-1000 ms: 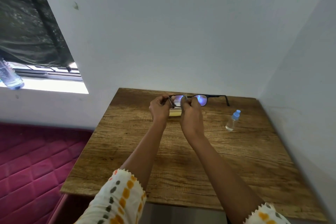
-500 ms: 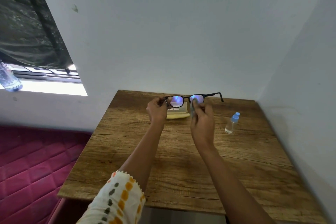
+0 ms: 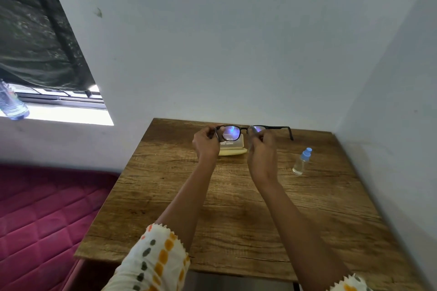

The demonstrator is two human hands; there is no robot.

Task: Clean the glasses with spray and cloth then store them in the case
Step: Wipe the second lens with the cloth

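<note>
Black-framed glasses (image 3: 243,128) are held up above the far part of the wooden table (image 3: 236,208), lenses facing me. My left hand (image 3: 206,144) pinches the frame's left end. My right hand (image 3: 262,156) pinches a small grey cloth (image 3: 252,129) over the right lens, hiding most of that lens. The right temple arm (image 3: 289,132) sticks out open. A pale yellow case (image 3: 233,150) lies on the table just below the glasses, partly hidden by my hands. A small clear spray bottle (image 3: 301,162) with a blue cap stands to the right.
White walls close off the table at the back and right. A red quilted mattress (image 3: 35,220) lies low on the left. A plastic water bottle (image 3: 11,104) stands on the window sill at far left.
My right hand with the cloth has moved from the left lens to the right lens. The glasses have shifted slightly left and up, uncovering the yellow case.
</note>
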